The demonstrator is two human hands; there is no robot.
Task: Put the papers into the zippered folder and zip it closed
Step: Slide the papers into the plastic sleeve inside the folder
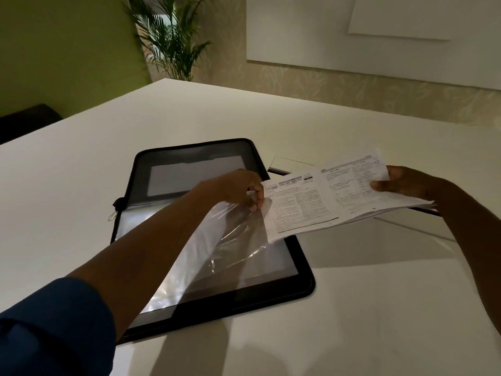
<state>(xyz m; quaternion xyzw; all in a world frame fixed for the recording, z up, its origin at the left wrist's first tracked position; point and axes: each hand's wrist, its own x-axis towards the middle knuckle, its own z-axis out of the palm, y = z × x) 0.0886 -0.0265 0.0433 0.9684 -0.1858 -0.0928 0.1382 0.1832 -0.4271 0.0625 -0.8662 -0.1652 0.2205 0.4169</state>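
Observation:
A black zippered folder [303, 270] lies open flat on the white table [352, 308], its clear plastic sleeves facing up. My left hand [241, 188] pinches the lifted edge of a clear plastic sleeve [238, 234] over the folder's right side. My right hand [404, 183] grips the right end of a stack of printed papers [320, 202] held just above the table. The stack's left edge meets the raised sleeve beside my left fingers. A metal zipper pull [111, 216] sticks out at the folder's left spine.
A flat dark-edged item [279, 165] lies on the table behind the papers, mostly hidden. A dark chair back [27, 120] stands at the far left edge. A potted palm [170, 36] stands beyond the table's far corner.

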